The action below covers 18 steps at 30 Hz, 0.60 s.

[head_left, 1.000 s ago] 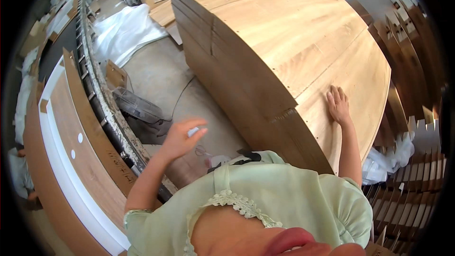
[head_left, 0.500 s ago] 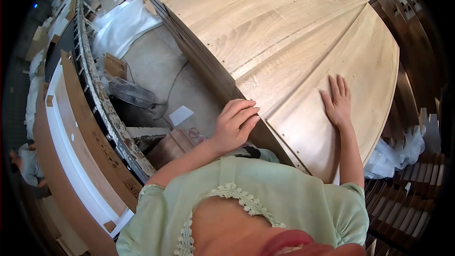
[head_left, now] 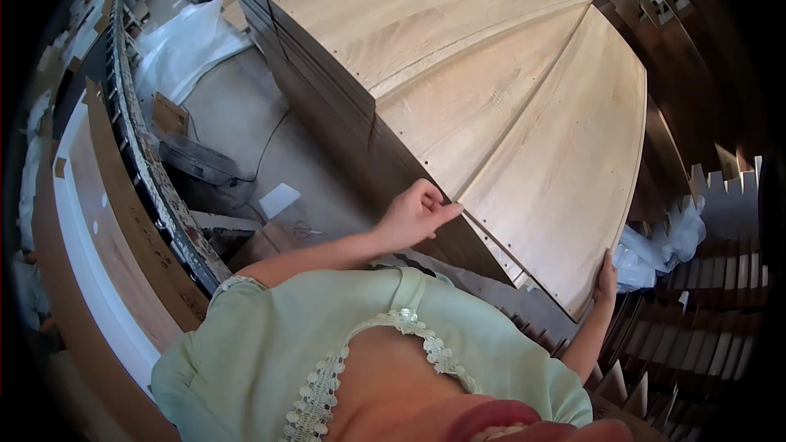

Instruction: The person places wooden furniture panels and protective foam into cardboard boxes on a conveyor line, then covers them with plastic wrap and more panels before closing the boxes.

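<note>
The top wooden panel point(head_left: 565, 172), light brown with small holes along its near edge, lies on a tall stack of similar panels point(head_left: 327, 115). Its near edge juts slightly past the stack. My left hand point(head_left: 419, 214) is closed at the panel's left corner, fingers curled and thumb against the edge; its fingertips are partly hidden. At the right edge my right hand point(head_left: 606, 280) grips the same panel, its thumb along the edge and the other fingers mostly out of sight. Beside it on the stack lies another light wooden panel point(head_left: 458, 127).
To the left runs a worn metal conveyor frame point(head_left: 155, 172) with an open carton point(head_left: 123, 221) beyond it. A grey machine point(head_left: 201, 160), a cable and white paper point(head_left: 279, 200) lie on the floor. Clear plastic wrap point(head_left: 655, 250) and rows of upright dark panels point(head_left: 712, 295) stand right.
My right hand has gone from lying flat on the panel to gripping its right edge. The panel's near end has shifted out over the stack. My left hand stays by the left corner.
</note>
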### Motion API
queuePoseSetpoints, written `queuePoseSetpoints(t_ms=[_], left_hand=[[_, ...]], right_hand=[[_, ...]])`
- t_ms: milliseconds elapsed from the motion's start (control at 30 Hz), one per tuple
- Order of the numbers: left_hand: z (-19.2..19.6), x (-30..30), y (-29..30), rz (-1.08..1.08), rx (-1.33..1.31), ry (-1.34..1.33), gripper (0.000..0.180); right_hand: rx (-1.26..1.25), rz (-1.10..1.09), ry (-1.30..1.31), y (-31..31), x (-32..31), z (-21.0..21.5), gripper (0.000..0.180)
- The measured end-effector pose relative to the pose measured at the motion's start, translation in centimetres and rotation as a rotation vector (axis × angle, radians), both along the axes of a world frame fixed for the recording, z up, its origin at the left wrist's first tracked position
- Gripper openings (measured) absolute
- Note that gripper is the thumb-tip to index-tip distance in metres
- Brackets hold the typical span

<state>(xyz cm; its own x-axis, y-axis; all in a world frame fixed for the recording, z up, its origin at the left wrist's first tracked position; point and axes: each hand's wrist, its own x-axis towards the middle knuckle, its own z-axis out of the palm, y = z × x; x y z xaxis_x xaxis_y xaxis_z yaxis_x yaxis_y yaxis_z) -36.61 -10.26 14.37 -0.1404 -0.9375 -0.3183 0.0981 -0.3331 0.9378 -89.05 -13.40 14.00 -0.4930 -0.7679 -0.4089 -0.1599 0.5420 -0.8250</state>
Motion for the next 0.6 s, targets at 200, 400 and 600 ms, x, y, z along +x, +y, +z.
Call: queuePoseSetpoints(t_ms=[200,400,600], left_hand=[[2.7,4.5,1.4,0.194,0.128,0.644,0.029],[6.5,8.9,1.5,0.186,-0.031,0.533,0.02],[10.3,9.3,0.2,0.181,-0.255,0.625,0.028]], right_hand=[[-0.118,0.024,-0.17,3.6,11.7,0.9,0.054],[-0.314,0.074,-0.299,3.9,14.1,2.7,0.056],[-0.197,0.255,-0.533,4.2,21.0,11.6,0.054]])
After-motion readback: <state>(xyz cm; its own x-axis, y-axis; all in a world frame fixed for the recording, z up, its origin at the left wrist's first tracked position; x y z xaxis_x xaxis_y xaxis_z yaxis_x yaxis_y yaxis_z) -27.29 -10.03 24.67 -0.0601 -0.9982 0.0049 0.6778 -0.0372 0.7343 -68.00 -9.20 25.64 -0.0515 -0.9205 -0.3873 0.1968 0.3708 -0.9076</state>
